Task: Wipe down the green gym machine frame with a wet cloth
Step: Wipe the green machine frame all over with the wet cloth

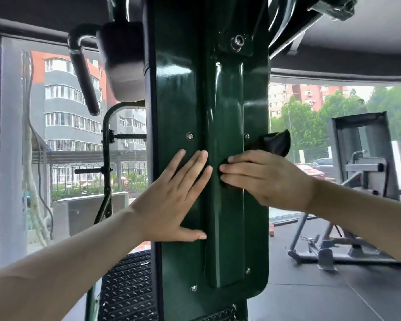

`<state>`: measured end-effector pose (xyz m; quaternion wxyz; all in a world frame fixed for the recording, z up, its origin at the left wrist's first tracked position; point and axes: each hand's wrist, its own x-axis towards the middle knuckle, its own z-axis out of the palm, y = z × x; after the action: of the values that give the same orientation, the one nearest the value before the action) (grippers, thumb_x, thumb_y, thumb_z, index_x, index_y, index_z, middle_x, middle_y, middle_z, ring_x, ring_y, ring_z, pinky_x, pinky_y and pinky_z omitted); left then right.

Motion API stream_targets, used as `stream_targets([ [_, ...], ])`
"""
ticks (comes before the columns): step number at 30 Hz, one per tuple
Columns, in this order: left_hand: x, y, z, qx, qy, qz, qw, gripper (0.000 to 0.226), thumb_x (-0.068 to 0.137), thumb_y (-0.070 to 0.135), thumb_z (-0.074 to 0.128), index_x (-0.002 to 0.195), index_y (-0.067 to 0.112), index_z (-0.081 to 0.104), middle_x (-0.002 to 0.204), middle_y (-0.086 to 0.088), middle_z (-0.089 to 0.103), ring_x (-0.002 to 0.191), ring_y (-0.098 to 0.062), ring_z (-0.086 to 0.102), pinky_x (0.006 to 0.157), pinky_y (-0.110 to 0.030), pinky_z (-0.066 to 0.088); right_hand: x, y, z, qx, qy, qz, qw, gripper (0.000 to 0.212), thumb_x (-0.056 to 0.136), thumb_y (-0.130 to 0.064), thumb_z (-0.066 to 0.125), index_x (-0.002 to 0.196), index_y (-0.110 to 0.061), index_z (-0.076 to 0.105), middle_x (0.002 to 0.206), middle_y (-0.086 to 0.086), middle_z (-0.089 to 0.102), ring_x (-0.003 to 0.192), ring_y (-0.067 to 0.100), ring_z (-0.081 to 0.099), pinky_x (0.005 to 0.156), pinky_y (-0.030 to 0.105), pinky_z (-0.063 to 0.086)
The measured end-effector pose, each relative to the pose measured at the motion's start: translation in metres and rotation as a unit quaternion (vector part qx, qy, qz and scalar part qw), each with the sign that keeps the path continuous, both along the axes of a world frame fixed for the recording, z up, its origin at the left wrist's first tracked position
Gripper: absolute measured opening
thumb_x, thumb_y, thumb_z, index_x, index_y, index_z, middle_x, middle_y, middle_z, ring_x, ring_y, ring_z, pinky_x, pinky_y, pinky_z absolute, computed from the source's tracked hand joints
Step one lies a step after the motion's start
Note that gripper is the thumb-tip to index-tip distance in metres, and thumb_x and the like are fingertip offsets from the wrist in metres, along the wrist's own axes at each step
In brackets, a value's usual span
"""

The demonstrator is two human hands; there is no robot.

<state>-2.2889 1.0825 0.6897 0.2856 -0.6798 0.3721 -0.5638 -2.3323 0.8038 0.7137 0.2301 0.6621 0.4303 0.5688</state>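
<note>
The glossy dark green machine frame (220,98) stands upright in the middle of the head view, a flat panel with a raised centre rib and several bolts. My left hand (176,200) lies flat on the panel's left side, fingers straight and spread, thumb low. My right hand (264,179) presses a dark cloth (276,142) against the rib at the same height. Most of the cloth is hidden under the hand; one corner sticks up past the panel's right edge.
A black pad (123,66) and a black handle grip (83,79) hang at the upper left. A black textured foot plate (127,288) sits at the bottom. A grey machine (361,181) stands on the dark floor at the right. Windows lie behind.
</note>
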Motion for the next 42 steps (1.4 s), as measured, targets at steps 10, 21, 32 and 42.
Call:
stream_targets([
  [10, 0.002, -0.003, -0.026, -0.030, 0.009, 0.012, 0.999, 0.124, 0.089, 0.090, 0.022, 0.159, -0.010, -0.003, 0.165, -0.037, -0.009, 0.157, -0.049, -0.003, 0.125, -0.067, 0.003, 0.009, -0.004, -0.078, -0.027, 0.021, 0.002, 0.999, 0.035, 0.108, -0.005, 0.044, 0.125, -0.005, 0.074, 0.133, 0.009, 0.070, 0.123, 0.030, 0.060, 0.105, 0.044, 0.051],
  [21, 0.002, -0.005, -0.034, -0.039, 0.013, 0.024, 0.999, 0.124, 0.089, 0.090, 0.018, 0.158, -0.010, -0.007, 0.165, -0.038, -0.009, 0.156, -0.050, -0.005, 0.124, -0.068, 0.000, 0.010, 0.002, -0.075, 0.005, 0.014, 0.009, 1.000, 0.031, 0.100, 0.001, 0.054, 0.124, -0.002, 0.073, 0.133, 0.012, 0.069, 0.121, 0.032, 0.061, 0.105, 0.044, 0.051],
  [32, 0.006, -0.007, -0.078, -0.047, 0.056, 0.013, 0.997, 0.128, 0.087, 0.092, 0.021, 0.157, -0.010, -0.013, 0.165, -0.038, -0.008, 0.156, -0.051, -0.007, 0.125, -0.066, 0.001, 0.009, 0.003, -0.142, 0.147, 0.096, 0.025, 0.984, 0.032, 0.095, -0.001, 0.060, 0.124, -0.004, 0.073, 0.132, 0.009, 0.069, 0.118, 0.029, 0.062, 0.110, 0.037, 0.048],
  [42, 0.002, -0.008, -0.081, -0.059, 0.073, 0.020, 0.995, 0.130, 0.086, 0.092, 0.018, 0.154, -0.013, -0.017, 0.163, -0.039, -0.013, 0.155, -0.052, -0.009, 0.125, -0.065, -0.003, 0.012, 0.017, -0.182, 0.179, 0.110, 0.041, 0.977, 0.030, 0.099, 0.001, 0.056, 0.123, -0.002, 0.075, 0.131, 0.011, 0.070, 0.115, 0.033, 0.065, 0.105, 0.040, 0.050],
])
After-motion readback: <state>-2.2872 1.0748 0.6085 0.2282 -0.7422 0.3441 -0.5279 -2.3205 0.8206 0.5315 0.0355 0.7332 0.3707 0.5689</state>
